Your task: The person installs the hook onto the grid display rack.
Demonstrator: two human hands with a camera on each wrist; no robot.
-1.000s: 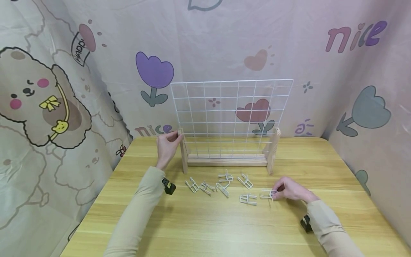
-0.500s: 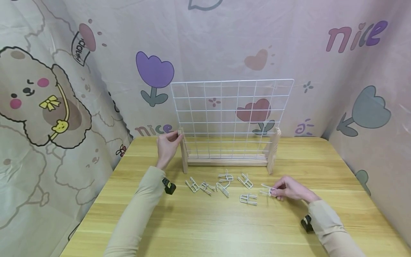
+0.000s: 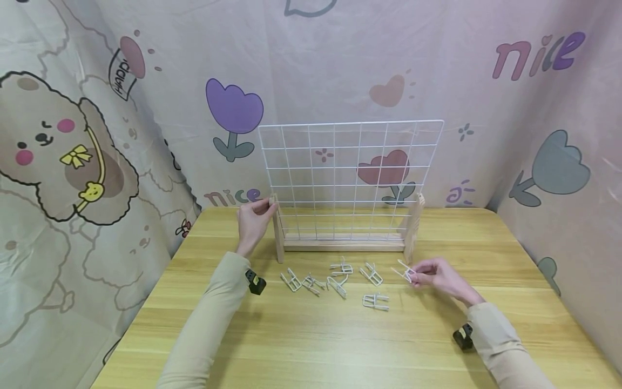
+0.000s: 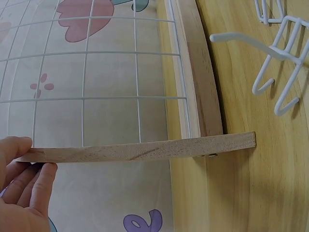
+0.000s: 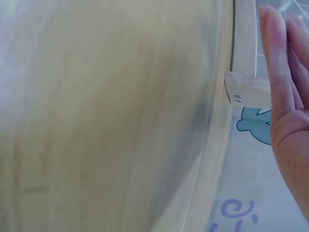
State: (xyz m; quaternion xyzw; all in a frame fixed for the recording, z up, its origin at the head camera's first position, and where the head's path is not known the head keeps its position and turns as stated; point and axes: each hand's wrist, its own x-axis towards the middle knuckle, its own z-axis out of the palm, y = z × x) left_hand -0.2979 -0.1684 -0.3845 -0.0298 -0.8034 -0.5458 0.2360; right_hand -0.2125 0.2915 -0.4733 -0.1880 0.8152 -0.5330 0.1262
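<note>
White wire hook [image 3: 403, 271] pinched in right hand [image 3: 434, 277] fingertips, lifted clear of the bench [image 3: 311, 346], tilted, at about 4 o'clock from the grid's right wooden foot [image 3: 413, 227] and just beside it. Right wrist view is blurred; grip detail not readable there.

Left hand [image 3: 252, 221] grips the top of the left wooden foot [image 3: 277, 229] of the wire grid panel [image 3: 350, 178], thumb and fingers [image 4: 29, 188] curled round the upright's end. Panel stands upright at 12 o'clock on the bench, seated in a wood base rail [image 3: 344, 244].

Six loose hooks lie on the bench in front of the rail, 6 o'clock from the panel: row of four [image 3: 335, 278], one [image 3: 371, 274] right of them, one [image 3: 376, 301] nearer the person.
</note>
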